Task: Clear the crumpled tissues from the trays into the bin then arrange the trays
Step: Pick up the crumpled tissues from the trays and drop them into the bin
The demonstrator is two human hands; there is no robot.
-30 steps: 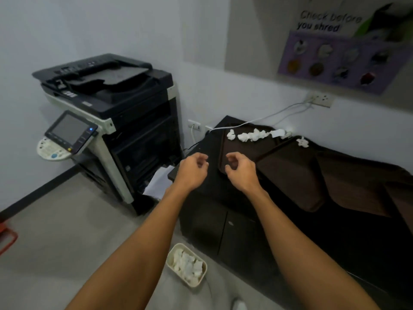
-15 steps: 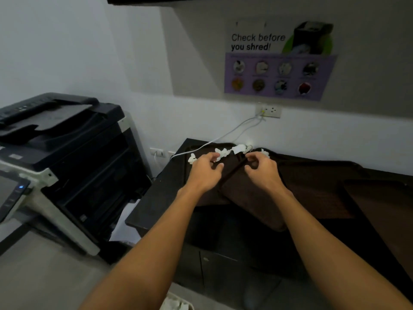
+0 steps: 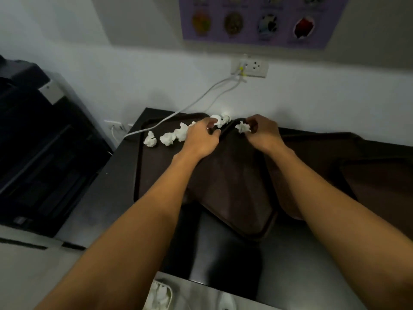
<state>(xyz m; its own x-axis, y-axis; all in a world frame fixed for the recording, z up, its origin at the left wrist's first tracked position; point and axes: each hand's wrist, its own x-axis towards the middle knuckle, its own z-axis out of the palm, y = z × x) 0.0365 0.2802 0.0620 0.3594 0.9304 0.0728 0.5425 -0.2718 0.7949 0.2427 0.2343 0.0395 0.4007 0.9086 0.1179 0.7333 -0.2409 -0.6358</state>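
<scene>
White wall (image 3: pixel 111 63) fills the background, with a grey panel (image 3: pixel 145 19) above it. Against the wall on our left stands a black copier (image 3: pixel 44 153), and straight ahead we face a dark surface (image 3: pixel 111 193) that carries several brown trays.

The left tray (image 3: pixel 154 175) lies flat on the surface. The middle tray (image 3: pixel 234 193) lies skewed across its right edge, with one corner jutting past the front of the surface. To the right lie further trays (image 3: pixel 368 175), overlapping, and we cannot tell how many. A purple poster (image 3: pixel 257 19) with round pictures hangs on the grey panel.

Both our arms reach forward. Our left hand (image 3: pixel 201 139) is at the far right corner of the left tray, its fingers curled round a crumpled tissue (image 3: pixel 218 121) there. Our right hand (image 3: pixel 264 133) is at the far corner of the middle tray and pinches a second tissue (image 3: pixel 243 127) between thumb and fingers.

On the floor by the front of the surface, at the bottom edge of our view, sits a pale bin (image 3: pixel 173 288) with white tissues in it. Two white cables (image 3: pixel 201 99) run from a wall socket (image 3: pixel 250 68) down over the far left corner of the surface. Three loose tissues (image 3: pixel 167 138) lie in a row along the far side of the left tray, just left of our left hand.
</scene>
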